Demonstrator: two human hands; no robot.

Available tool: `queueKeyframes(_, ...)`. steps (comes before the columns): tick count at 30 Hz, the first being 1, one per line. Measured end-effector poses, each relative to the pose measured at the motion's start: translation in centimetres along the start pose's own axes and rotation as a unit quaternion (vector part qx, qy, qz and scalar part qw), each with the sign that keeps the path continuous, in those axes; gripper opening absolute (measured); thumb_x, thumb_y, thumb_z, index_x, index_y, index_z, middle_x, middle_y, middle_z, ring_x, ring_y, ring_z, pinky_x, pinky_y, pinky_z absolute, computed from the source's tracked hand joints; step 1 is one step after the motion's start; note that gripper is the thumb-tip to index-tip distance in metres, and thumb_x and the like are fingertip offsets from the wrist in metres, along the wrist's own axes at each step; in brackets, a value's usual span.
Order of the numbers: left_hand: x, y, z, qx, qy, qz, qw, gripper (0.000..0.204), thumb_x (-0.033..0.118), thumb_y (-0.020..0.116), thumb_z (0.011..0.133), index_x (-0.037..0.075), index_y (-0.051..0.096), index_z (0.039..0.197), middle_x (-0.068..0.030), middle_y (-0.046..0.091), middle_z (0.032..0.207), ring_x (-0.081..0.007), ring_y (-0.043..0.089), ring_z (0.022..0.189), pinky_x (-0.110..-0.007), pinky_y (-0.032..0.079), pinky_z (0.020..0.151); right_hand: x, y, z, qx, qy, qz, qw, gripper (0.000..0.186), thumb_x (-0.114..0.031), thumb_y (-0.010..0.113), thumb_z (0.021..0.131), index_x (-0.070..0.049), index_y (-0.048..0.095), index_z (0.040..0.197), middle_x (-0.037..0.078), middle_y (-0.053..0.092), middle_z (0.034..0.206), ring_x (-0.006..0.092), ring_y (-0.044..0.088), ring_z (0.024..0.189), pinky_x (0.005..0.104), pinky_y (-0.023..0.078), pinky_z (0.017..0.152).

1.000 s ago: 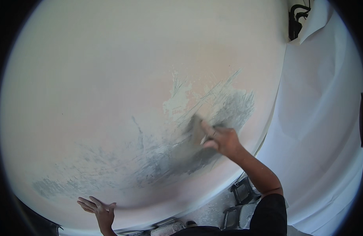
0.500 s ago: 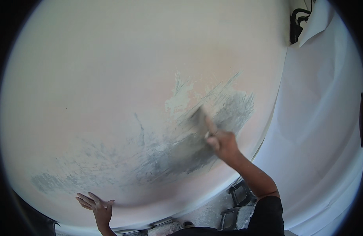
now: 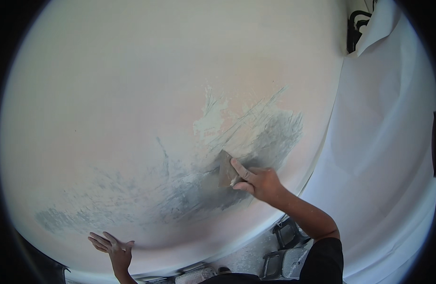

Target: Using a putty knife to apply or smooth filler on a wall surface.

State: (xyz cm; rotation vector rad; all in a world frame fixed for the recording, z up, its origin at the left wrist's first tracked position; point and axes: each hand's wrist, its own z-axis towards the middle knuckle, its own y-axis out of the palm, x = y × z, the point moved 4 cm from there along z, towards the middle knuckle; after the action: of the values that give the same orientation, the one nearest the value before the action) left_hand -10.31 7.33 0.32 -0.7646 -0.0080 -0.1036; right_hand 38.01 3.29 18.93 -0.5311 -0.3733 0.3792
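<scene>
My right hand (image 3: pixel 261 183) grips a flat putty knife (image 3: pixel 226 173), its index finger stretched along the blade. The wide blade lies against a large pale pinkish-white curved panel (image 3: pixel 109 94). Around the blade spreads a dark grey, scraped patch (image 3: pixel 189 199), with streaks running to the left and up to the right. Just above the blade is a pale greenish patch (image 3: pixel 209 120) of filler-like coating. At the lower left, my left hand (image 3: pixel 115 248) rests on the panel with its fingers spread, holding nothing.
White sheeting (image 3: pixel 374 151) hangs along the panel's right edge. A black bent fitting (image 3: pixel 356 31) shows at the upper right. Below the panel, black-framed objects (image 3: pixel 286 234) stand on the speckled floor (image 3: pixel 241 255).
My right hand has brought the putty knife down and a little left, from beside the greenish patch into the dark grey area. My left hand has hardly moved.
</scene>
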Motion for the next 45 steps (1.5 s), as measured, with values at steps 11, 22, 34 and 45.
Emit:
queueKeyframes(11,-0.2,0.0,-0.3,-0.022,0.005,0.047,0.999,0.113,0.071,0.051,0.082,-0.005,0.001,0.148,-0.0360,-0.017,0.151,-0.0544,-0.016,0.140,-0.067,-0.004,0.109,2.8,-1.9,0.3,0.008,0.202,0.105,0.974,0.065,-0.044,0.058,0.090,-0.014,0.040,0.145,0.009,0.066,0.070,0.0232,0.064,0.058,0.0336,0.053,0.053)
queueKeyframes(22,0.1,-0.4,-0.1,-0.040,-0.004,0.005,0.999,0.108,0.070,0.052,0.083,-0.010,0.013,0.144,-0.0402,-0.014,0.149,-0.0577,-0.014,0.138,-0.068,-0.002,0.108,1.4,-1.0,0.2,-0.056,0.073,-0.048,0.995,0.068,-0.048,0.058,0.089,-0.016,0.039,0.146,0.007,0.057,0.062,0.0217,0.057,0.051,0.0333,0.048,0.048)
queueKeyframes(34,0.2,-0.4,-0.1,-0.058,-0.016,-0.003,0.998,0.104,0.065,0.054,0.085,-0.008,0.011,0.146,-0.0399,-0.014,0.149,-0.0579,-0.015,0.138,-0.068,-0.002,0.108,1.4,-1.6,0.7,-0.093,0.065,-0.023,0.993,0.064,-0.049,0.058,0.089,-0.016,0.046,0.142,0.009,0.061,0.064,0.0237,0.061,0.054,0.0329,0.050,0.049)
queueKeyframes(45,0.1,-0.7,0.0,-0.039,0.007,0.005,0.999,0.104,0.062,0.057,0.084,-0.008,0.012,0.146,-0.0415,-0.015,0.148,-0.0591,-0.015,0.137,-0.069,-0.002,0.108,0.6,-1.0,0.0,-0.060,0.118,0.067,0.989,0.065,-0.045,0.057,0.090,-0.017,0.040,0.146,0.010,0.060,0.067,0.0268,0.061,0.057,0.0365,0.050,0.053)
